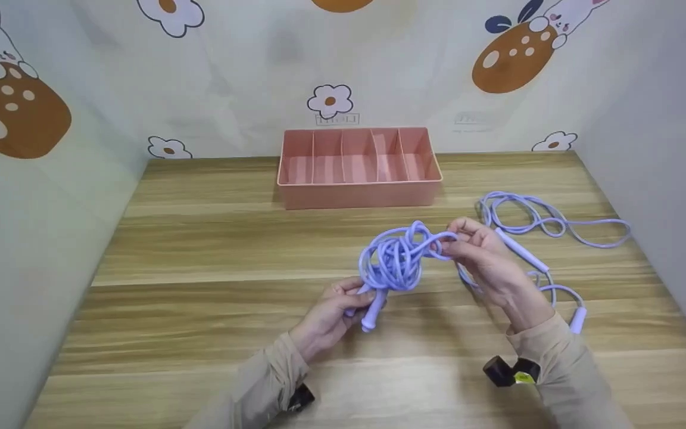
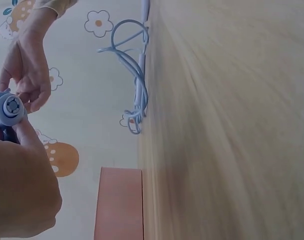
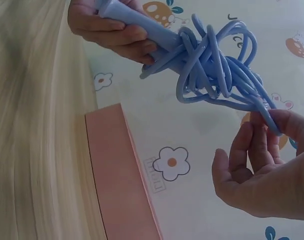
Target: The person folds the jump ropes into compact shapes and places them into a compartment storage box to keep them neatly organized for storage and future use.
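A blue-purple jump rope [image 1: 399, 259], its cord wound in a tangled bundle around its handles, is held up above the table. My left hand [image 1: 334, 313] grips the handles at the lower end, and one handle's end cap [image 2: 13, 106] faces the left wrist camera. With thumb and fingertips my right hand [image 1: 489, 262] pinches a loop of cord at the bundle's other end. The right wrist view shows that loop [image 3: 271, 120] between thumb and index finger, the other fingers loosely bent. Cord wraps [image 3: 204, 65] cross over the handles there.
A second jump rope of the same colour lies loose on the right of the table, with one handle [image 1: 523, 250] beside my right wrist and another [image 1: 578, 320] nearer me. At the back stands a pink divided box [image 1: 359, 195]. Patterned walls [image 1: 248, 77] surround the wooden table [image 1: 188, 256].
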The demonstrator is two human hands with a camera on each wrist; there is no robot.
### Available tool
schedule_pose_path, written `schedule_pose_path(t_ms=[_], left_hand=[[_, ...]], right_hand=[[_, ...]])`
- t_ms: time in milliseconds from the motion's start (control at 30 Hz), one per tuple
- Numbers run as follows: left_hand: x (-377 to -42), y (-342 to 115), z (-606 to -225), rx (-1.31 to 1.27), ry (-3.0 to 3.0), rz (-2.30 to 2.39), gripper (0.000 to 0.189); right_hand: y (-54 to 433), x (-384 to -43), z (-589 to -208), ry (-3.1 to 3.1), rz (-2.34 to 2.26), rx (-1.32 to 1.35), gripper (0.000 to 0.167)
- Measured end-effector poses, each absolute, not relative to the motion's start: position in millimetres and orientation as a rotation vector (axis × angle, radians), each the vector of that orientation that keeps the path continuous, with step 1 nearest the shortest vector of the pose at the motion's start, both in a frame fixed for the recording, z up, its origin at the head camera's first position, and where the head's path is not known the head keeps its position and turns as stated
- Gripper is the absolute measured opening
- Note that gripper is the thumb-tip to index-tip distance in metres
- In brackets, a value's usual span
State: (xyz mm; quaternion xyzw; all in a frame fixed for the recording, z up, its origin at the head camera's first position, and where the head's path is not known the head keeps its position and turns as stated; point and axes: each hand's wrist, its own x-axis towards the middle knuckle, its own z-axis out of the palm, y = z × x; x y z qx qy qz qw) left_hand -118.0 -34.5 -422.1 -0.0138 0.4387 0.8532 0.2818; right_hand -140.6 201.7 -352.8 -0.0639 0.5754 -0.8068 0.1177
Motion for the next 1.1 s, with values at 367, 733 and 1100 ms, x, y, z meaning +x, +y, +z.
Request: schedule_pose_path(t_ms=[367, 733, 1100], left_hand=[[-115, -31, -416, -0.045, 1.079, 2.294, 0.027], [-115, -27, -417, -0.087, 1.041, 2.301, 0.042], [-114, -22, -414, -0.105, 0.985, 2.371, 0.039]], right_hand=[[194, -144, -375, 1.211, -2.512, -0.317, 0.017], [171, -139, -388, 1.118, -2.752, -0.439, 0.017], [147, -133, -383, 1.029, -3.003, -0.116, 0.026]])
